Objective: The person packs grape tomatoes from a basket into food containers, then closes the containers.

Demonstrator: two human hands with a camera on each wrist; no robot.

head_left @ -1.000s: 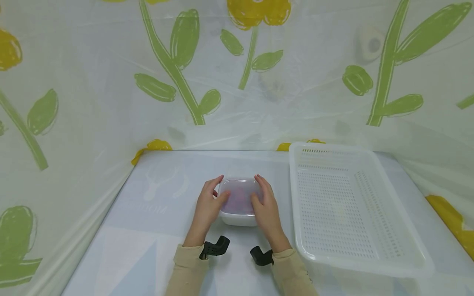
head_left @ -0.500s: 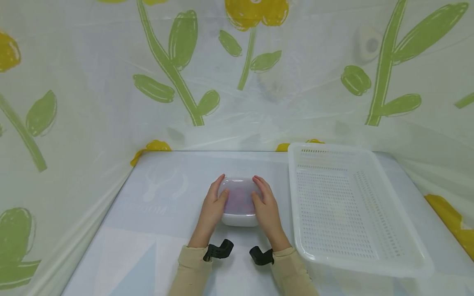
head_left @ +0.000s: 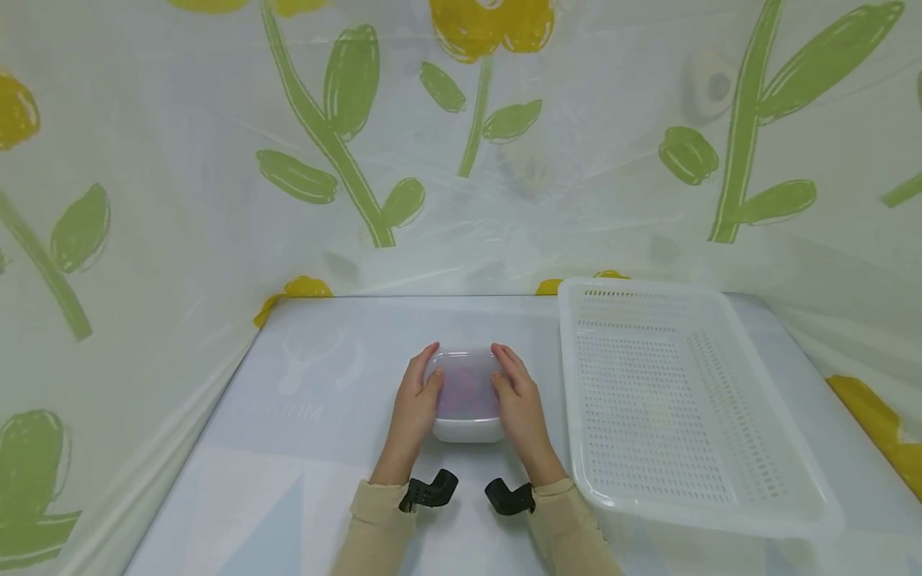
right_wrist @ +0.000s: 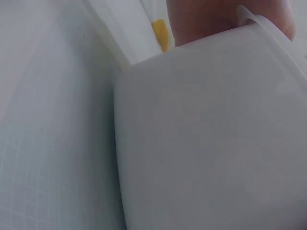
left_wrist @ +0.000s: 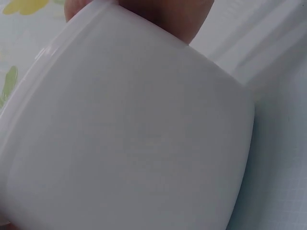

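A white plastic food container (head_left: 467, 430) with a clear lid (head_left: 467, 396) sits on the table at centre, and something pinkish shows blurrily through the lid. My left hand (head_left: 414, 400) grips its left side, thumb over the lid's edge and fingers along the wall. My right hand (head_left: 522, 406) holds the opposite side the same way. In the left wrist view the container's smooth wall (left_wrist: 129, 129) fills most of the picture, with a finger (left_wrist: 163, 17) at the far corner. The right wrist view shows another wall (right_wrist: 201, 134) and a finger (right_wrist: 211, 21) by the lid's small tab.
A large white perforated basket (head_left: 572, 400) stands on the table (head_left: 288, 424) to the right of my right hand. A flower-printed sheet (head_left: 216, 184) hangs behind and along both sides. Black curved pieces (head_left: 432, 490) are strapped at both wrists.
My left hand has shifted slightly right and its fingers have drawn closer against the container's side. The right hand and container have hardly moved. The head view has tilted slightly.
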